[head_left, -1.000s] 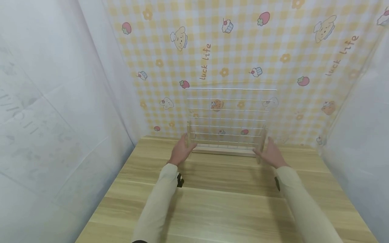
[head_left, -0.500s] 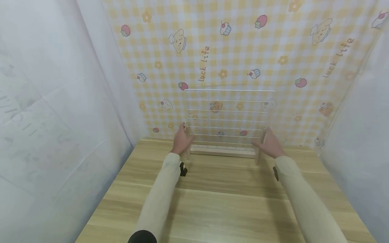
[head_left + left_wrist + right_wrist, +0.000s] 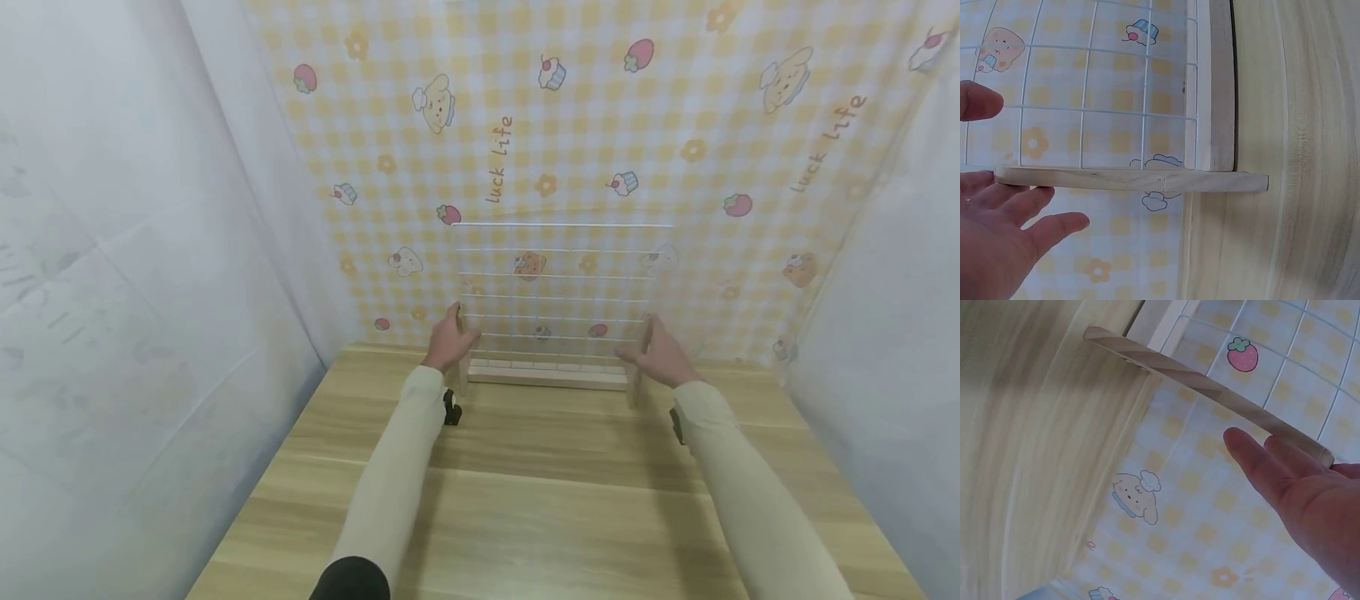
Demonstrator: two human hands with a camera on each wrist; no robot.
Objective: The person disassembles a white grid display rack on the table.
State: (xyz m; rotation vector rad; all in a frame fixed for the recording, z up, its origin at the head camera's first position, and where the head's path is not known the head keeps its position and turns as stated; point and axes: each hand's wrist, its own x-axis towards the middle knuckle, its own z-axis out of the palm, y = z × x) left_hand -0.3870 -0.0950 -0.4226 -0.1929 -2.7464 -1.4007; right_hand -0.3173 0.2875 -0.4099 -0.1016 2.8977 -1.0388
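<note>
A white wire grid [image 3: 562, 224] stands upright at the back of the table, with a pale wooden bar [image 3: 547, 379] along its foot and a wooden board at each side. My left hand [image 3: 447, 342] is at the left side board [image 3: 1147, 180]; its fingers touch the outer face near one end, and the thumb extends over the grid side, apart from the wires. At the right side board [image 3: 1222, 395], the fingers of my right hand [image 3: 1316, 506] lie nearly straight against the outer face. Its thumb reaches inward in the head view.
Behind the grid hangs a yellow checked cloth [image 3: 585, 125] with cartoon prints. White sheets hang on the left [image 3: 150, 250] and right [image 3: 885, 333]. The wooden tabletop [image 3: 540, 525] stretches below both forearms.
Both hands have moved up along the side boards from lower down. The grid stands in the same place on the table, while the head view has shifted slightly.
</note>
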